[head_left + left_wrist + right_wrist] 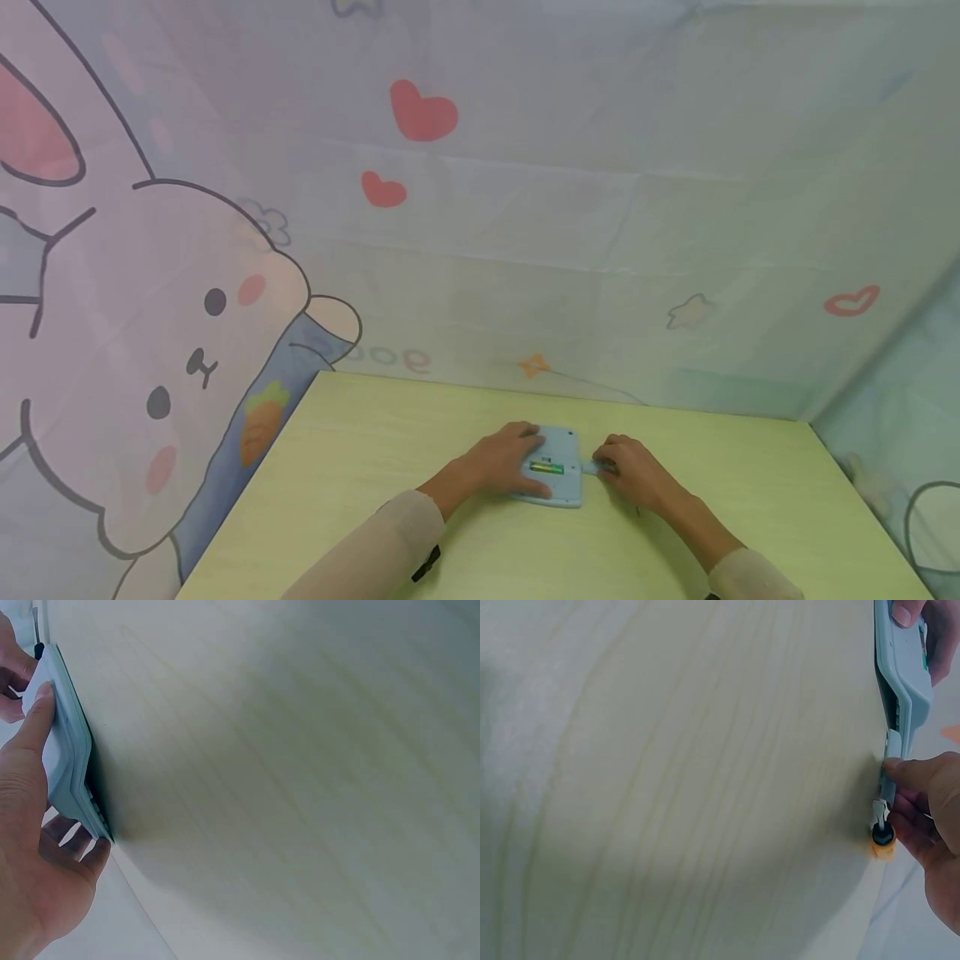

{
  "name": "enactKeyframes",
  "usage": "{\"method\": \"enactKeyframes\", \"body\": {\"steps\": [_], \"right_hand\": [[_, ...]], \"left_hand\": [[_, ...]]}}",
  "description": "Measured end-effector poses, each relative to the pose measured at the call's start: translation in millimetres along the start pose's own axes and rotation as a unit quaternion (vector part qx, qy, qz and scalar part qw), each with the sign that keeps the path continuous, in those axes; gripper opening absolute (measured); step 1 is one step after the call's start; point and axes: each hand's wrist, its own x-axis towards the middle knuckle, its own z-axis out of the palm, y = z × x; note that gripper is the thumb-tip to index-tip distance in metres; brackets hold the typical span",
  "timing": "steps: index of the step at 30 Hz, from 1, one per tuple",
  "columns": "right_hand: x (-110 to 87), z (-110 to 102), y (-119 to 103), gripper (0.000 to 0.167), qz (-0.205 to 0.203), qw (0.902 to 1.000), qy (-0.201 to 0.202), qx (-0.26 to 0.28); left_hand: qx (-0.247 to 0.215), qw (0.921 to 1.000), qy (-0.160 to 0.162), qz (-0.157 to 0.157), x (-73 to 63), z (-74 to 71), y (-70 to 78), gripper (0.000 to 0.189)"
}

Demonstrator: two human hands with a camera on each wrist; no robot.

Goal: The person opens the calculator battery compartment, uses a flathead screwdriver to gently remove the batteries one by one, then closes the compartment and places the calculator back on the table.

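Note:
A light blue calculator [564,492] lies back side up on the table, its battery slot uncovered with a green battery [547,468] in it. My left hand [501,460] grips the calculator from the left, thumb at the near edge and fingers at the far edge. The left wrist view shows the thumb on the back of the calculator [69,742]. Right of it, my right hand [633,473] pinches a small light blue cover [889,780] between thumb and fingers, close to the calculator's edge. A screwdriver [883,834] with a black and orange handle is beside the right fingers, partly hidden.
The pale yellow wooden table [360,467] extends on both sides of the hands. Behind it hangs a printed cloth [525,250] with hearts and a rabbit, and another cloth [907,433] hangs at the right.

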Motion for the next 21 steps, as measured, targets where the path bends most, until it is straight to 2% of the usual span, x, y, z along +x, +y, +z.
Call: {"method": "enactKeyframes", "body": {"steps": [13, 21], "right_hand": [[0.4, -0.3, 0.3, 0.016, -0.004, 0.9999, -0.004, -0.010], [-1.6, 0.2, -3.3, 0.018, 0.016, 0.9998, 0.009, -0.012]], "left_hand": [[0.003, 1.0000, -0.002, 0.005, 0.9, 0.9, -1.5, 0.096], [0.004, 1.0000, -0.004, 0.003, 0.6, -0.3, -1.0, 0.095]]}}
